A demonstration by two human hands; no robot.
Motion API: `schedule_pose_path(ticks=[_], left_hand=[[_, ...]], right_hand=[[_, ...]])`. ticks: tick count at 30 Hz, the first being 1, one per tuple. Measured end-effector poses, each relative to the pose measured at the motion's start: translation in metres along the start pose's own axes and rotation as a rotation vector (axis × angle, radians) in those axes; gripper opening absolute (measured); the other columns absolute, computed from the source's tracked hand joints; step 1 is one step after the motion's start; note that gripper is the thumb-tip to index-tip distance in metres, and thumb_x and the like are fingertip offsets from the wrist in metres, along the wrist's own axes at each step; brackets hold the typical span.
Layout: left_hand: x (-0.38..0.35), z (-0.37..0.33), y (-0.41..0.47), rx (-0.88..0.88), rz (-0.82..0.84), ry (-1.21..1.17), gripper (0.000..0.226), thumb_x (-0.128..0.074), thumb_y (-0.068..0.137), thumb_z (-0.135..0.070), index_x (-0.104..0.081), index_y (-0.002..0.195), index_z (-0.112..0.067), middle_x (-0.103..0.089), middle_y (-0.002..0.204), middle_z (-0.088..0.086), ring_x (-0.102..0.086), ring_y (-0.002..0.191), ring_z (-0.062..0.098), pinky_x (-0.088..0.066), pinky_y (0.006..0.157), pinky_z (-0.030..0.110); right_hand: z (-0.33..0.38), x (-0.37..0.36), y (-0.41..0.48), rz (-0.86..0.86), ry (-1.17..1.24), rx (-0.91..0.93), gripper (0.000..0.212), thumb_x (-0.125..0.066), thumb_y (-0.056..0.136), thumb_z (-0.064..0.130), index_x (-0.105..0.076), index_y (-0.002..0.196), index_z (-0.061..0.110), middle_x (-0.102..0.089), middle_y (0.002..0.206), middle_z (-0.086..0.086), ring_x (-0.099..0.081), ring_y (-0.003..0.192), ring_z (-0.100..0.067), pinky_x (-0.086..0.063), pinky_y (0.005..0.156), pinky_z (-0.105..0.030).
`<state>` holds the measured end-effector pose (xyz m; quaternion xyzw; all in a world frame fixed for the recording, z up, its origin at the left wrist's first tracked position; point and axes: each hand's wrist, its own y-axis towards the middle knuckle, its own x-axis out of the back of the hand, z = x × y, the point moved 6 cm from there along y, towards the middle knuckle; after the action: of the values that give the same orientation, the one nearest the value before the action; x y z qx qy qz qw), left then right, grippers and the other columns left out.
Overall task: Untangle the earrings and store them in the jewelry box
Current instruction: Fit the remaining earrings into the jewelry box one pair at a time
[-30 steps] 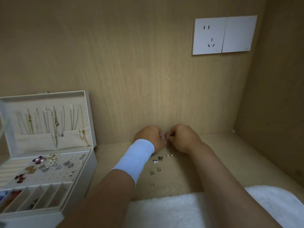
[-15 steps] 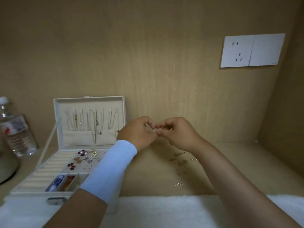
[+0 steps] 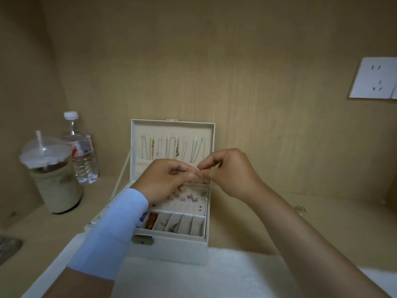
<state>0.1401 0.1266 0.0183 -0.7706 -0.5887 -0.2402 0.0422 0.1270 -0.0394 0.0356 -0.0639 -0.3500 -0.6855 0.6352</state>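
The white jewelry box (image 3: 171, 246) stands open in the middle, its lid upright with several necklaces hanging inside. Its perforated tray (image 3: 184, 204) carries several small earrings, and divided compartments sit at the front. My left hand (image 3: 163, 180), with a light blue wrist sleeve, and my right hand (image 3: 227, 172) meet above the tray. Their fingertips pinch one tiny earring (image 3: 198, 172) between them; it is almost hidden by the fingers. A few loose earrings (image 3: 300, 208) lie on the shelf at the right, beside my right forearm.
An iced drink cup (image 3: 53, 179) with a straw and a water bottle (image 3: 82, 151) stand at the left. A white fluffy cloth (image 3: 214, 274) covers the shelf's front edge. A wall socket (image 3: 376, 79) is on the back panel at right.
My view has swung left, so the box now sits centred and the cup appears. Both hands rose from the shelf with the earring and now hover over the box tray.
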Motion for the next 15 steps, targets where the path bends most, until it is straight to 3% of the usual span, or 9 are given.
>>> schedule_pose_path(ticks=[3, 6, 10, 15], left_hand=[[0.016, 0.014, 0.000, 0.051, -0.038, -0.088, 0.010, -0.067, 0.092, -0.017, -0.076, 0.094, -0.018, -0.071, 0.069, 0.000, -0.056, 0.053, 0.010, -0.044, 0.045, 0.021], [0.032, 0.022, 0.002, 0.050, -0.086, -0.146, 0.009, -0.067, 0.091, -0.018, -0.076, 0.092, -0.016, -0.074, 0.082, 0.007, -0.060, 0.061, 0.014, -0.046, 0.047, 0.022], [0.043, 0.031, 0.003, 0.059, -0.132, -0.176, 0.010, -0.064, 0.093, -0.017, -0.073, 0.089, -0.016, -0.072, 0.079, -0.002, -0.061, 0.060, 0.010, -0.045, 0.045, 0.020], [0.045, 0.041, 0.005, 0.070, -0.110, -0.176, 0.012, -0.060, 0.096, -0.017, -0.072, 0.095, -0.016, -0.071, 0.079, -0.005, -0.061, 0.064, 0.015, -0.045, 0.047, 0.022]], right_hand=[[0.012, -0.016, 0.012, 0.000, 0.009, 0.050, 0.008, -0.084, 0.080, 0.013, -0.080, 0.086, 0.017, -0.066, 0.066, 0.018, -0.055, 0.051, 0.015, -0.038, 0.053, -0.002], [0.022, -0.029, 0.022, 0.016, 0.005, 0.088, 0.007, -0.081, 0.083, 0.015, -0.082, 0.089, 0.018, -0.063, 0.058, 0.025, -0.053, 0.049, 0.016, -0.037, 0.053, -0.002], [0.028, -0.047, 0.030, 0.025, 0.025, 0.150, 0.010, -0.083, 0.081, 0.018, -0.081, 0.087, 0.025, -0.074, 0.078, 0.017, -0.058, 0.062, 0.014, -0.043, 0.070, -0.012], [0.024, -0.057, 0.029, -0.082, 0.000, 0.185, 0.013, -0.085, 0.079, 0.028, -0.079, 0.091, 0.029, -0.073, 0.083, 0.016, -0.057, 0.062, 0.013, -0.043, 0.068, -0.014]])
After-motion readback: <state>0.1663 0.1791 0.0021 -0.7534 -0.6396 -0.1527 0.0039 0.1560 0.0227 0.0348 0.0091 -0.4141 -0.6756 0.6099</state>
